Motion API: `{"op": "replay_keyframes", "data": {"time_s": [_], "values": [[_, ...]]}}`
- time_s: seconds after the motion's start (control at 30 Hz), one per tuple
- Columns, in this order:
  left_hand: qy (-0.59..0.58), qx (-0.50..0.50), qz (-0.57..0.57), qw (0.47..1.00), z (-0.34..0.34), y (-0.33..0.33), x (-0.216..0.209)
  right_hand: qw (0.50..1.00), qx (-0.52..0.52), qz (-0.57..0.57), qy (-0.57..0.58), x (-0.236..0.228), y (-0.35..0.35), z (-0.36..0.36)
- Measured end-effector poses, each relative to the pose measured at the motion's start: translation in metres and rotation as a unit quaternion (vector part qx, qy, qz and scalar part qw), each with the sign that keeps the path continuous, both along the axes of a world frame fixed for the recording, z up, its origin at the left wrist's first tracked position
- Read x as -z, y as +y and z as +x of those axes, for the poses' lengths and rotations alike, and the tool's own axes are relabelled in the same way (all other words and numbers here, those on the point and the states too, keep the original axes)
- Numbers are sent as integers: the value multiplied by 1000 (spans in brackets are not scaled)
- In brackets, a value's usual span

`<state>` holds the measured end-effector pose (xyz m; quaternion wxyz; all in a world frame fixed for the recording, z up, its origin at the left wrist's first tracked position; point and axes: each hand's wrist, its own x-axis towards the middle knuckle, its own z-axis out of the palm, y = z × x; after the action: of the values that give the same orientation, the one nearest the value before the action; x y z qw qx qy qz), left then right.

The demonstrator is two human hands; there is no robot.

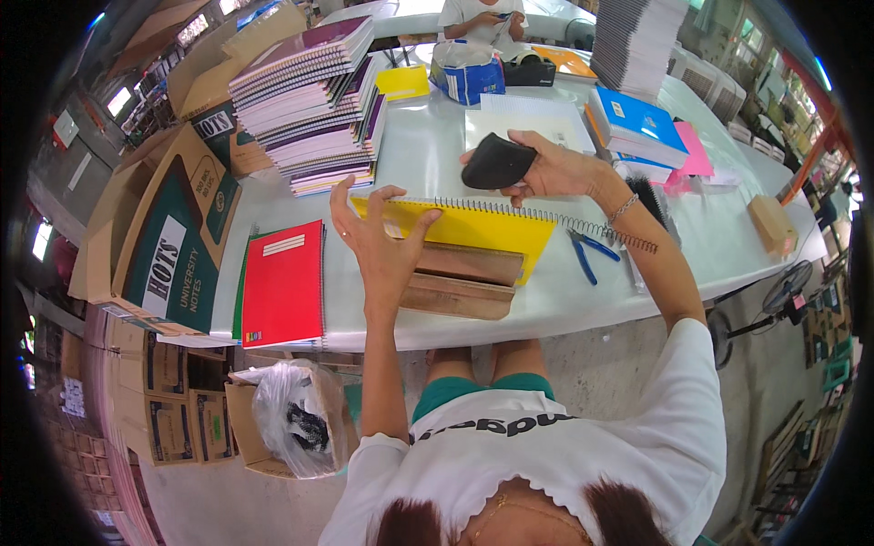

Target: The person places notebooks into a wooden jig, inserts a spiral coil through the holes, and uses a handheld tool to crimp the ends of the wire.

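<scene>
Yellow notebook (510, 234) over the desk (410, 136), half-open left hand (382, 232) touching it; right hand (553, 168) gripping black tool (497, 163); fan (787, 288) farther right.

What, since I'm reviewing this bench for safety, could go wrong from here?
The coil's loose tail sticks out past the yellow notebook and overlaps the right forearm in view, so it might snag or bend.

The blue pliers lie close to that tail; the right hand, gripping a curved black object, could perhaps knock them.

The tall notebook stack is uneven, so a bump might topple it.
</scene>
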<state>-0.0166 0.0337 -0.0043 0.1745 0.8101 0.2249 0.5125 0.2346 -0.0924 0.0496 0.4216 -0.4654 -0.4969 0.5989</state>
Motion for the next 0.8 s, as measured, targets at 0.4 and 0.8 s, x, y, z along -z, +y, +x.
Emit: {"op": "replay_keyframes", "data": {"time_s": [0.4, 0.8], "values": [[-31, 60, -91, 994, -7, 12, 5, 976, -29, -15, 213, -23, 17, -31], [-28, 105, -117, 987, -12, 19, 10, 792, -16, -18, -610, -5, 46, -40]]}}
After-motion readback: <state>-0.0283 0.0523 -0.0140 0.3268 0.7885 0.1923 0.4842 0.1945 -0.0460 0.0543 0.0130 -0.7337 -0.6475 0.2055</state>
